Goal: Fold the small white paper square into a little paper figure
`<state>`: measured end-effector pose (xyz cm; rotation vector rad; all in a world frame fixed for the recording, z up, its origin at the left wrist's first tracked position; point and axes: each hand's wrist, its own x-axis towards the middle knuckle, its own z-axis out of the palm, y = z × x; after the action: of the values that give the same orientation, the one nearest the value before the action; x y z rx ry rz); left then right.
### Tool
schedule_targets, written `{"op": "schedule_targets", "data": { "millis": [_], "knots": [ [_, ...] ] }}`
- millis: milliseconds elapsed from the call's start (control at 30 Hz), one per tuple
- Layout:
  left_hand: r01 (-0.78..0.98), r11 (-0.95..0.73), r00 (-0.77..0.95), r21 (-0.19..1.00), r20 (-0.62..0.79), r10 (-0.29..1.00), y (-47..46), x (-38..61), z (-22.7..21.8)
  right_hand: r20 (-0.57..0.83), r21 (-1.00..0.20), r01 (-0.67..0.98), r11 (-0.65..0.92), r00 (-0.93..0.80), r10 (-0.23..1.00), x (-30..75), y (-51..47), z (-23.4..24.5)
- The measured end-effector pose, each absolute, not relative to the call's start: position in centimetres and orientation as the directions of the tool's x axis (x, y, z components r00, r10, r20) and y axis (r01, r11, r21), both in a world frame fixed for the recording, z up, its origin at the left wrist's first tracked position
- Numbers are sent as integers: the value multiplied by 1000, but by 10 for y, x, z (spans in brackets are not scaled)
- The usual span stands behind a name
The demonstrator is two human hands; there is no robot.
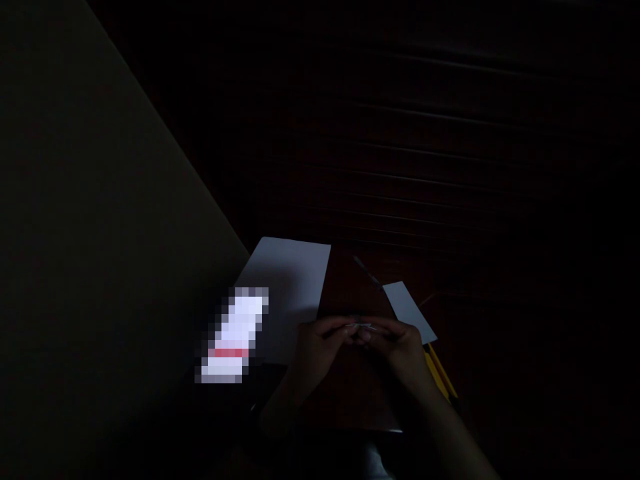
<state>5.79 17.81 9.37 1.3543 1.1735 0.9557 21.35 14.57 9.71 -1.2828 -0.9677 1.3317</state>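
In dim light, my left hand point(323, 343) and my right hand point(397, 343) meet over the dark tabletop, fingertips nearly touching. Both are closed in a pinch on a small white piece of paper point(361, 326), of which only thin pale edges show between the fingers. Its shape is mostly hidden. Just beyond my right hand lies a white paper rectangle point(410, 312). A larger white sheet point(295, 273) is spread to the left, partly behind my left hand.
A bright, pixelated screen point(234, 333) glows over the big sheet's lower left. A thin pen-like object point(367, 272) lies beyond my hands. Something long and yellow point(440, 373) sits beside my right wrist. A pale wall point(100, 233) rises at left, dark slatted wood point(400, 147) behind.
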Motion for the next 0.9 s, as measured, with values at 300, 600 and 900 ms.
{"op": "schedule_targets", "data": {
  "millis": [300,600,900],
  "knots": [
    [118,22,255,993,-52,966,176,54,100,-172,-985,-31,-169,117,978,216,143,103],
    [182,0,259,983,-48,965,176,52,99,-190,-982,-23,-189,79,979,219,143,102],
    [172,-20,280,985,-29,960,175,53,103,-109,-994,21,-111,87,990,222,145,97]
  ]
}}
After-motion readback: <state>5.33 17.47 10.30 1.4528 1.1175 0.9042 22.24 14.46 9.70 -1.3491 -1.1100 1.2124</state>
